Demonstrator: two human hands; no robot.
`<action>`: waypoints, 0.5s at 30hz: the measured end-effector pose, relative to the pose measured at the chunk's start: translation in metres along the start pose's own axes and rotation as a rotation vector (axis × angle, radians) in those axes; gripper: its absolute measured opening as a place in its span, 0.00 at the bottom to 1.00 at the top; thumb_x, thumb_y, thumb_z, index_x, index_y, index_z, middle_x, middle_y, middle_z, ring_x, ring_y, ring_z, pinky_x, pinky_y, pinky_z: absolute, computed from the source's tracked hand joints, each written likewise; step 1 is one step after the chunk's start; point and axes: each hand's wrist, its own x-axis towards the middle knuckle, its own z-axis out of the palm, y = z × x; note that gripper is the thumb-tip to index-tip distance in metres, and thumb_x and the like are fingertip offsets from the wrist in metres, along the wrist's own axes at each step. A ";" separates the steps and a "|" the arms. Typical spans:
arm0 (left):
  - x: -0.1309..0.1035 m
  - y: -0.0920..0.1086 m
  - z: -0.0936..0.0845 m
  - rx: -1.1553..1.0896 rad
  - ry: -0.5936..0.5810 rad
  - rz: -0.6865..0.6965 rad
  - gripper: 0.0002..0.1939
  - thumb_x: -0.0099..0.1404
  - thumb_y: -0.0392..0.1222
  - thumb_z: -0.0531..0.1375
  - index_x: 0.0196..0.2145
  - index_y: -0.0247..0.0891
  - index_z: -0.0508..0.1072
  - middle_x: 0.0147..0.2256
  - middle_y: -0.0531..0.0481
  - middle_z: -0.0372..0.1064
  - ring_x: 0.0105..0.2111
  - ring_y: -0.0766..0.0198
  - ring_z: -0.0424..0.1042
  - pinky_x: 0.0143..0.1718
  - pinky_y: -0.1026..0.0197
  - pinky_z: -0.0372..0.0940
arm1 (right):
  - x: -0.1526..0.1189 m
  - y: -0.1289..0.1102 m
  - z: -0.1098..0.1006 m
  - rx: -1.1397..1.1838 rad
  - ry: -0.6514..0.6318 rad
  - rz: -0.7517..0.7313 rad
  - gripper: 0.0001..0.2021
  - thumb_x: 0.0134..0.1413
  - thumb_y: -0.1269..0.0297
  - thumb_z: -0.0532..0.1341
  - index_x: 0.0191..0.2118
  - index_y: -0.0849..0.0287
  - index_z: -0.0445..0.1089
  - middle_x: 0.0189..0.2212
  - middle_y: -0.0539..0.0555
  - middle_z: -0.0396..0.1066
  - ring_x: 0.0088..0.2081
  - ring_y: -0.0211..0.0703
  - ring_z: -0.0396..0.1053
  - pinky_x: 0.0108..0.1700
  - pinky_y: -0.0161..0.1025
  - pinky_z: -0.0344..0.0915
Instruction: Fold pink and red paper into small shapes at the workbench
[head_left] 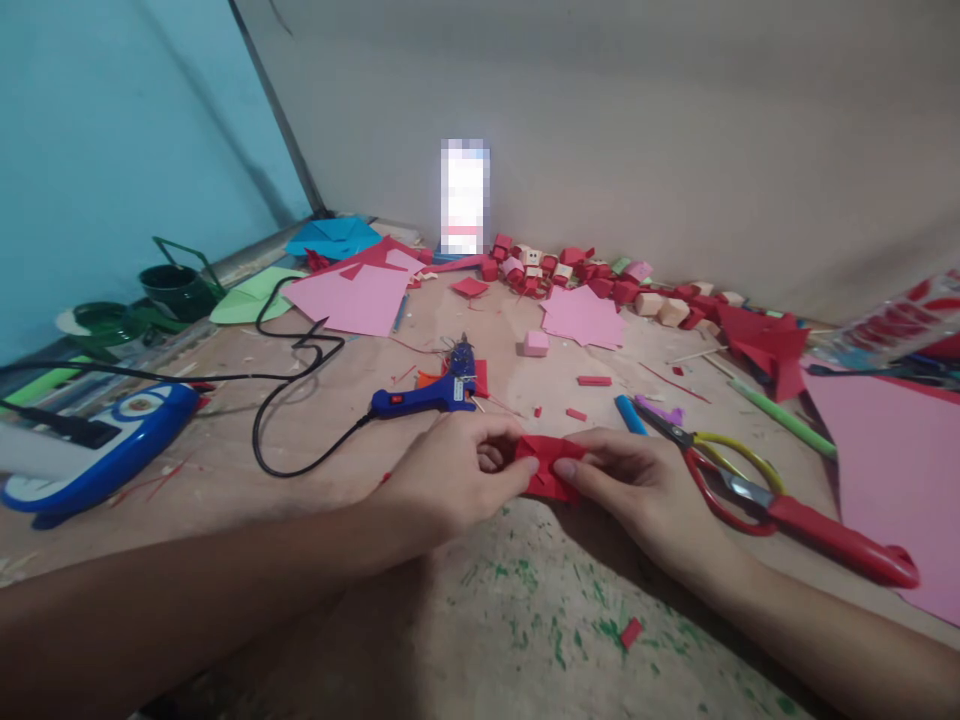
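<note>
A small piece of red paper (547, 482) with creases and cut edges is held between both hands, just above the table. My left hand (457, 470) pinches its left side between thumb and fingers. On its right side, my right hand (637, 480) grips it with the thumb on top and the fingers behind. Beyond my left hand lies a blue hot glue gun (424, 396) with a black cord. Close to my right hand are scissors with red and yellow handles (705, 460) and a red-handled tool (840, 540) with a metal blade.
Small red, pink and cream paper cubes (600, 278) are heaped along the back wall near a lit phone (465, 197). Pink sheets (892, 470) lie at the right, a blue-white power strip (105, 450) at the left. Red paper scraps (631, 632) are scattered about.
</note>
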 end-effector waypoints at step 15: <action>0.005 0.005 -0.001 -0.306 -0.022 -0.081 0.05 0.59 0.33 0.63 0.35 0.35 0.73 0.24 0.54 0.71 0.21 0.69 0.72 0.25 0.66 0.67 | 0.001 0.004 -0.002 0.154 0.002 -0.043 0.04 0.53 0.62 0.71 0.35 0.53 0.84 0.32 0.54 0.82 0.32 0.41 0.77 0.36 0.35 0.71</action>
